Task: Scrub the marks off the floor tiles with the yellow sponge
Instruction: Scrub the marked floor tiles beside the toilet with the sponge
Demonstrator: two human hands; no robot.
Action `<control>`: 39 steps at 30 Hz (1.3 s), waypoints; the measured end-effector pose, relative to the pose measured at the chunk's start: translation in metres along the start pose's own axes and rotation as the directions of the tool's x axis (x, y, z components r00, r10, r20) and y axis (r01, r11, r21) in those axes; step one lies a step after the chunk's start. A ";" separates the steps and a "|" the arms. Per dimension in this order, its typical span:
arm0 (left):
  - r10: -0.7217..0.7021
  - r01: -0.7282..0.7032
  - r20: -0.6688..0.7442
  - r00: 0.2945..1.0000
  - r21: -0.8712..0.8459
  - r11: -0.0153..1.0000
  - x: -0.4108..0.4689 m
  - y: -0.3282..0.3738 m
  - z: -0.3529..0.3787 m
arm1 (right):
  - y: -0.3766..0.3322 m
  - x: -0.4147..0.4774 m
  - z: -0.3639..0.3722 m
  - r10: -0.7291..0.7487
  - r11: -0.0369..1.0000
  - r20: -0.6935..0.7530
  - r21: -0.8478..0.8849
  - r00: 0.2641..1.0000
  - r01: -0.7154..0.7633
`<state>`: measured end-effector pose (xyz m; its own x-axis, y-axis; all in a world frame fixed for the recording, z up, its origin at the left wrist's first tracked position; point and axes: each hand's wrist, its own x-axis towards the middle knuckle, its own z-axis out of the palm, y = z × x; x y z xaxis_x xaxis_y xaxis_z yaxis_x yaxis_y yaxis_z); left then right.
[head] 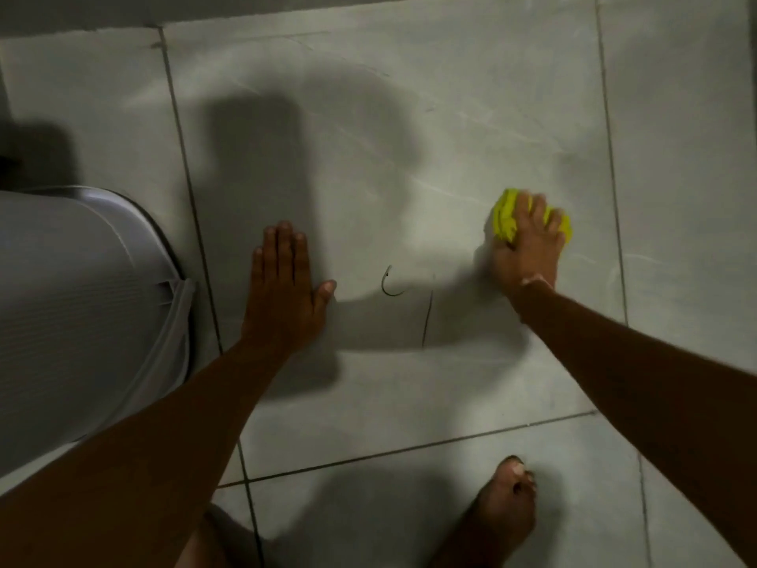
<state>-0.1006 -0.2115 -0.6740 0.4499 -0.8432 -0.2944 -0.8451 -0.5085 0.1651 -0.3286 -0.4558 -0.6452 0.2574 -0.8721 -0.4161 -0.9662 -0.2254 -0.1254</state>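
My right hand (528,252) presses down on the yellow sponge (506,217), fingers spread over its top, on the right part of a large grey floor tile (368,137). The sponge looks blurred. Left of that hand, two dark pen marks remain on the tile: a small curved hook mark (388,282) and a long thin straight line mark (428,313). My left hand (284,289) lies flat on the same tile, palm down with fingers together, holding nothing, to the left of the marks.
A pale grey ribbed plastic container (82,305) stands on the floor at the left, close to my left forearm. A bare foot (506,510) rests on the near tile. Dark grout lines (409,446) cross the floor, and a wall edge (164,10) runs along the top.
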 end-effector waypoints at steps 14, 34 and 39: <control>0.006 -0.006 0.012 1.000 0.004 1.000 0.002 -0.004 0.001 | 0.019 -0.032 0.021 -0.453 0.878 0.098 -0.124 0.886 0.463; 0.015 -0.015 0.018 1.000 0.000 1.000 0.001 -0.003 -0.004 | 0.031 -0.111 0.038 -0.504 0.842 0.190 -0.108 0.843 0.528; 0.007 -0.007 0.039 0.999 0.002 1.000 0.002 -0.002 -0.006 | 0.065 -0.101 0.029 -0.394 0.890 0.169 -0.173 0.903 0.421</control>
<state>-0.0966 -0.2135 -0.6692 0.4327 -0.8392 -0.3295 -0.8488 -0.5024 0.1648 -0.4169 -0.3696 -0.6372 0.6160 -0.6255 -0.4789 -0.7546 -0.6431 -0.1307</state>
